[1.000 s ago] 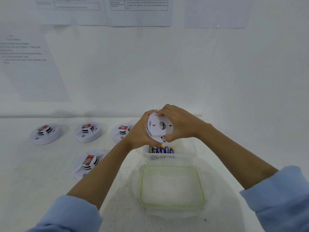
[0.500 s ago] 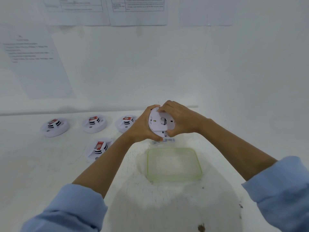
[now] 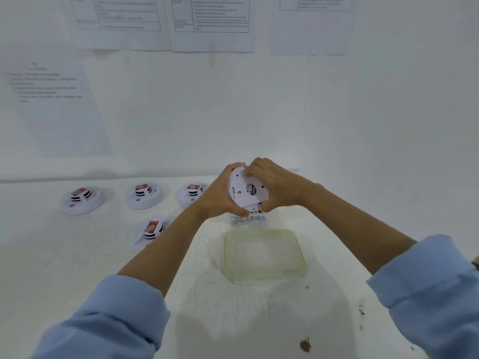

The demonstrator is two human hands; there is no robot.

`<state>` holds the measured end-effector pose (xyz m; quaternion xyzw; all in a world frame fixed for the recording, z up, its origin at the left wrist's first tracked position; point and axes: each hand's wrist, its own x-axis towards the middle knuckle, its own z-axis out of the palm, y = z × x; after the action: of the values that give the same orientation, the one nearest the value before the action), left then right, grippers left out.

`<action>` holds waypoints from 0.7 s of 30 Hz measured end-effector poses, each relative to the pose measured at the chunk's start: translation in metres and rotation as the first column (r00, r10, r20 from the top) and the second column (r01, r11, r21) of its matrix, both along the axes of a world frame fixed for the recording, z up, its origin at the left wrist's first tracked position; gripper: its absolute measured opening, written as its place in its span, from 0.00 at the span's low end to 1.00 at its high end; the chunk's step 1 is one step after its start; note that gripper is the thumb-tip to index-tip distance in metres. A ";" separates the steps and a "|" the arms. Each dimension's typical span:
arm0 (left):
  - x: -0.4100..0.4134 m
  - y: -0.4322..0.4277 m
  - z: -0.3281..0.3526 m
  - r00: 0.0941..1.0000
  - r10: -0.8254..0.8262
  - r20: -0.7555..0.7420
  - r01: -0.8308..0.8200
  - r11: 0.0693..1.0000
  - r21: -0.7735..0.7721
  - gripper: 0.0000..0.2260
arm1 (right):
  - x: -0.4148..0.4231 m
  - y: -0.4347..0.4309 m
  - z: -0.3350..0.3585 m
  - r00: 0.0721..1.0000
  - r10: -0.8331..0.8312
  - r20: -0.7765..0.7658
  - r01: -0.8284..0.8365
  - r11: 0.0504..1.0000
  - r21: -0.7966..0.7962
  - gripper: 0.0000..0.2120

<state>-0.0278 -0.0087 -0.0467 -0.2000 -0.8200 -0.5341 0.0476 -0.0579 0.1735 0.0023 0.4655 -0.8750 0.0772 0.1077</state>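
White round plastic smoke detector (image 3: 246, 190) is held on edge above the far middle of the white desk (image 3: 77, 268), flat back turned to the camera. It is gripped from both sides: the left hand (image 3: 220, 198) is curled round its left rim, and the right hand (image 3: 277, 187) is clamped on its top and lower right rim. Just beneath, a clear plastic tub of batteries (image 3: 248, 218) is partly hidden. A green-rimmed clear lid (image 3: 263, 253) lies nearer the front edge. Four similar detectors (image 3: 143, 195) are set out toward the far left.

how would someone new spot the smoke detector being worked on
Above the white table, just beyond the green-rimmed lid, the left hand and right hand grip a smoke detector. It alone is held up, flat back showing; the four others lie left, red labels up.
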 end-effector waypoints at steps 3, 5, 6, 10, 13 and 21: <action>0.000 0.000 -0.002 1.000 -0.007 0.001 0.007 1.000 -0.005 0.44 | 0.004 0.003 -0.001 0.999 -0.011 0.032 0.011 1.000 -0.007 0.35; 0.001 -0.002 -0.004 1.000 -0.002 -0.007 0.002 1.000 0.002 0.46 | 0.007 0.007 0.000 0.996 -0.040 0.077 0.043 0.999 -0.033 0.34; 0.001 -0.003 -0.004 1.000 0.008 -0.011 -0.008 1.000 0.007 0.47 | 0.010 0.010 0.001 0.993 -0.054 0.109 0.060 0.997 -0.046 0.34; 0.006 -0.014 -0.004 0.995 0.097 -0.038 -0.095 0.995 0.033 0.48 | 0.030 0.022 0.000 0.937 -0.125 0.327 0.146 0.988 -0.040 0.32; 0.012 -0.020 -0.005 0.990 0.136 -0.025 -0.135 0.989 0.054 0.47 | 0.046 0.023 -0.013 0.858 -0.200 0.473 0.159 0.979 0.126 0.32; 0.035 -0.021 -0.010 0.989 0.149 0.006 -0.149 0.988 0.040 0.47 | 0.063 0.022 -0.053 0.773 -0.323 0.547 0.191 0.940 0.284 0.33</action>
<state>0.0073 -0.0300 -0.0569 -0.1363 -0.8218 -0.5459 0.0902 0.0055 0.1956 -0.0505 0.3030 -0.9238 0.1076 -0.2077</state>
